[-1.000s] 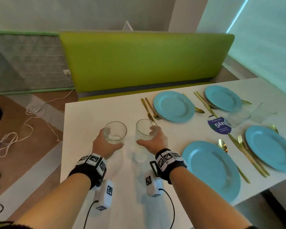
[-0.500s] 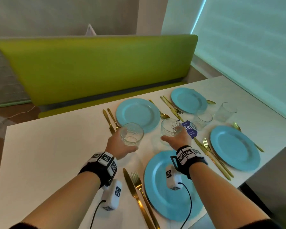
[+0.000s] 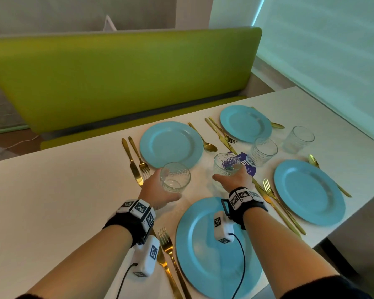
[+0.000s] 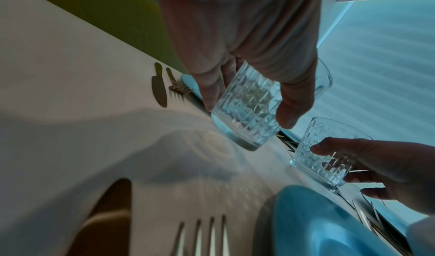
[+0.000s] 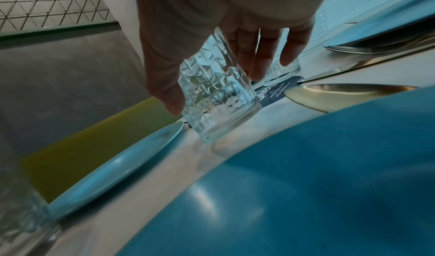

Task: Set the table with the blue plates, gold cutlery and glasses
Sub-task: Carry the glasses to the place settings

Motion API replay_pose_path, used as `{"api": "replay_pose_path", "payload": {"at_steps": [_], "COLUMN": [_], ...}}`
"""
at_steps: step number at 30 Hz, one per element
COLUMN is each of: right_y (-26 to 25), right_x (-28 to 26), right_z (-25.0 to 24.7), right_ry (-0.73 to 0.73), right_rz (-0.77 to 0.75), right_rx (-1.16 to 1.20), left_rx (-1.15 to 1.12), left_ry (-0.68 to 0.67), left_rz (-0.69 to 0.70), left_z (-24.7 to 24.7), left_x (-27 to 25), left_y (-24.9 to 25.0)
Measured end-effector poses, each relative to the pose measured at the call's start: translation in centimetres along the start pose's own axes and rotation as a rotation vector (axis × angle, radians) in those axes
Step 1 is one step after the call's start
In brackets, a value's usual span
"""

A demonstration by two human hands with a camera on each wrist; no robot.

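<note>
Two empty cut glasses, left hand (image 3: 158,192) fingers round one (image 3: 175,176), right hand (image 3: 233,180) fingers round the other (image 3: 227,165).

I see blue plates (image 3: 171,143), gold cutlery (image 3: 276,203), clear diamond-cut glasses (image 3: 264,151), white table (image 3: 52,201), lime-green bench (image 3: 117,78) upper left, black-white checkered wristbands (image 3: 138,209).

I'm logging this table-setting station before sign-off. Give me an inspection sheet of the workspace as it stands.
Surface: white table, cloth-free.
Job's things: four blue plates, nearest; gold cutlery beside them; two glasses standing, one.
Clutter: round purple sticker.
Grippers: left hand grips a glass; right hand grips another glass; both glasses off the table.
Cables: black leads from wrist cameras.
Surroundings: green bench, window blind.
</note>
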State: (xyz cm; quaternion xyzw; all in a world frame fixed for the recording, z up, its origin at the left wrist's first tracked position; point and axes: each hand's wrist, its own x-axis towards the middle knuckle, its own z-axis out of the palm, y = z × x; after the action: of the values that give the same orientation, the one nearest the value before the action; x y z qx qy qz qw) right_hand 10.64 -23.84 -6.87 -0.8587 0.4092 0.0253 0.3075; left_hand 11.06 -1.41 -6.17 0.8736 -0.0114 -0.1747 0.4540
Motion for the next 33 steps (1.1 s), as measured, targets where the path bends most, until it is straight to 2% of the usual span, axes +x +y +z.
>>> {"api": "replay_pose_path", "payload": {"at_steps": [13, 20, 33], "right_y": [0.9, 1.2, 1.5], "right_x": [0.2, 0.2, -0.4], "right_z": [0.3, 0.1, -1.9], "right_ry": [-0.024, -0.083, -0.122], "right_rz": [0.019, 0.041, -0.086], "right_rx": [0.050, 0.039, -0.009], "left_rx": [-0.005, -0.019, 0.010], "left_ry": [0.032, 0.047, -0.021], "left_rz": [0.002, -0.014, -0.041], "left_z": [0.4, 0.5, 0.4], "left_x": [-0.1, -0.4, -2.1], "left_y": [0.2, -0.2, -1.1]}}
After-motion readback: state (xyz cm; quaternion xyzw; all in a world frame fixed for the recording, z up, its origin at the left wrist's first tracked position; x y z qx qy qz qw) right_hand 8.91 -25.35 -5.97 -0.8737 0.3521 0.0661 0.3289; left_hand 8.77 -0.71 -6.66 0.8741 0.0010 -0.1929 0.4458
